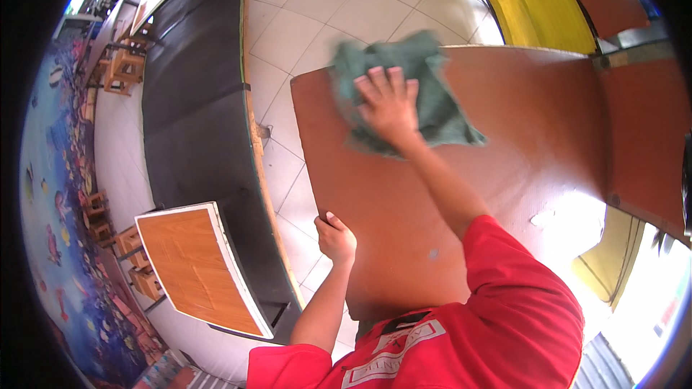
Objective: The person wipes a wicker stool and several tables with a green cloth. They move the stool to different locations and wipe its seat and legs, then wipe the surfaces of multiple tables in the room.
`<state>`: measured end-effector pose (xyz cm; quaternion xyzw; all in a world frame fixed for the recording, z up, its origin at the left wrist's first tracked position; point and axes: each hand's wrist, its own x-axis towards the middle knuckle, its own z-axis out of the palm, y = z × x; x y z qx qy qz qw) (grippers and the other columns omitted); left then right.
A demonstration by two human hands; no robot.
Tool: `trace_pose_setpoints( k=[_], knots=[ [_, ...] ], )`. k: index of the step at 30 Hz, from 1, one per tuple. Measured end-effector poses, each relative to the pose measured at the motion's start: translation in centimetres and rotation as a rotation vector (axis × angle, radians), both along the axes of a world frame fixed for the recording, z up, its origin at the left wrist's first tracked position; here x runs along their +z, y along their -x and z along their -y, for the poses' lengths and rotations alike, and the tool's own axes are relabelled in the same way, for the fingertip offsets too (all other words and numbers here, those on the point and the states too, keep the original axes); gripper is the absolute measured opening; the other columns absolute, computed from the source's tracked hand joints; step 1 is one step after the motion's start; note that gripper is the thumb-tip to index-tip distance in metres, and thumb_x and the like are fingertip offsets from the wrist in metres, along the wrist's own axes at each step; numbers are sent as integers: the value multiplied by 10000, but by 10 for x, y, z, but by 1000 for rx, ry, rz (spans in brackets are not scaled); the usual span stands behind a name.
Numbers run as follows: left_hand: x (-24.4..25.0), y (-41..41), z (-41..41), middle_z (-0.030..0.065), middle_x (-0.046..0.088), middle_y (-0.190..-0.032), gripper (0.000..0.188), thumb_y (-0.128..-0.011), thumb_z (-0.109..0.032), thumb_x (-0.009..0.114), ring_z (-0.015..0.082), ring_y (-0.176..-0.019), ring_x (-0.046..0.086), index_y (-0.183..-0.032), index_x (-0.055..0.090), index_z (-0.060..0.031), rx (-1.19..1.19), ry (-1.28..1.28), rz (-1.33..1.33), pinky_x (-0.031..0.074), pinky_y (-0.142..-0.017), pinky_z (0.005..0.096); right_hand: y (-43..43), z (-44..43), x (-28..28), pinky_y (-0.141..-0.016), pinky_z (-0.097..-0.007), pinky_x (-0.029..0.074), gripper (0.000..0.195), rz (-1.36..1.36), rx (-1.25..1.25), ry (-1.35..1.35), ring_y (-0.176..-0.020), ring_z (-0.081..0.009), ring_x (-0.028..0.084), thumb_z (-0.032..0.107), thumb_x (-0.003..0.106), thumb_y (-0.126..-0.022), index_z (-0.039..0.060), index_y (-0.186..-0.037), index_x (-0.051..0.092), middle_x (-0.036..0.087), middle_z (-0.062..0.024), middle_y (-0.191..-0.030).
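Note:
A brown table top [400, 200] with a smooth, shiny surface stretches in front of me. Near its far left corner, my right hand [390, 104] presses flat on a crumpled green cloth [432, 113], fingers spread; the cloth's edges look blurred and one corner trails to the right. My left hand [336, 237] grips the table's left edge, thumb on top and fingers curled at the rim, partly hidden. A small pale spot marks the surface between my arms, and bright glare covers its right part.
To the left stands a long black-covered table [194, 119] with a wooden edge; a wood-patterned board [203, 270] with white rim is beside it. Wooden stools [127, 67] stand farther left. Tiled floor [292, 27] separates the tables. A yellow surface [535, 0] lies beyond, at the upper right.

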<state>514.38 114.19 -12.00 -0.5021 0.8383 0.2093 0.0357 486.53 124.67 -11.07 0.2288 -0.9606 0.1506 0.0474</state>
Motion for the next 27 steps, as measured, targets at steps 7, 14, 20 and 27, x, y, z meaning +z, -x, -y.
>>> trace_pose_setpoints(
  k=[7,14,20,27],
  knots=[
    [2,3,-3,236,636,-1081,450,-1014,-411,277,469,-956,601,-1147,479,-31,33,-1,50,453,-791,569,-186,-90,-23,-1147,-544,213,601,293,378,322,-1447,-386,179,384,572,-901,191,-1445,403,261,-104,-1563],
    [5,2,-6,210,647,-1066,430,-1014,-393,279,439,-946,616,-1120,483,-30,17,3,61,476,-793,545,-122,-401,-34,-1061,-660,255,612,45,-768,-187,-1405,-410,257,518,485,-933,159,-1426,441,318,-127,-1534],
    [5,8,-8,205,638,-1087,415,-1011,-379,297,435,-955,613,-1122,477,-23,14,-19,43,481,-795,532,-37,-342,-61,-1003,-748,249,554,-6,-962,-477,-1413,-505,165,367,456,-958,192,-1474,353,225,-126,-1576],
    [-2,7,-5,237,629,-1090,411,-1007,-363,303,452,-974,597,-1155,479,-23,-14,32,43,461,-820,546,-136,56,-5,-1062,-574,358,581,234,351,171,-1448,-417,122,466,545,-894,268,-1428,427,253,-42,-1562]
  ],
)
